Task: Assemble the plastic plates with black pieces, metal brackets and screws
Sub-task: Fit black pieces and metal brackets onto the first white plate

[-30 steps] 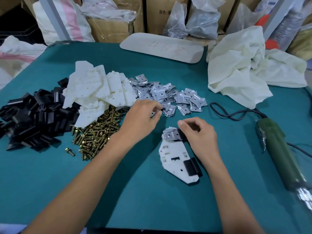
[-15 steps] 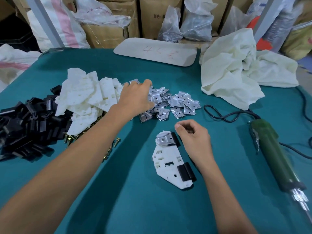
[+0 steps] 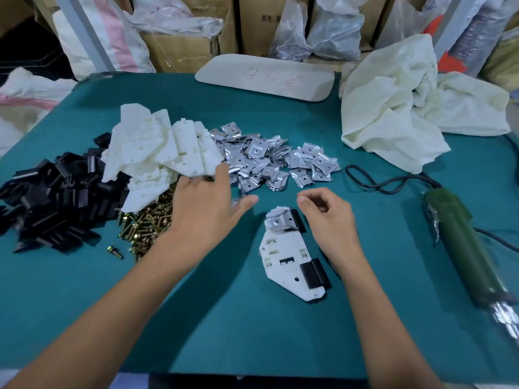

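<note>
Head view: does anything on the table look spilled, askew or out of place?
One screw lies alone on the teal table, apart from the screw pile. The metal bracket on the plastic plate sits slightly tilted, its hole empty. Nothing else stands out.

Bright, even overhead light; soft, diffuse shadows on the surface (image 3: 252, 346). Wide-angle bowing toward the edges; left grip (image 3: 202, 209) slightly motion-blurred.

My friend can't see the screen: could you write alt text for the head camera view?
A person's left hand reaches toward piled plates, brackets and screws while the right hand hovers, loosely curled, beside a white plate fitted with a metal bracket and two black pieces.
</note>
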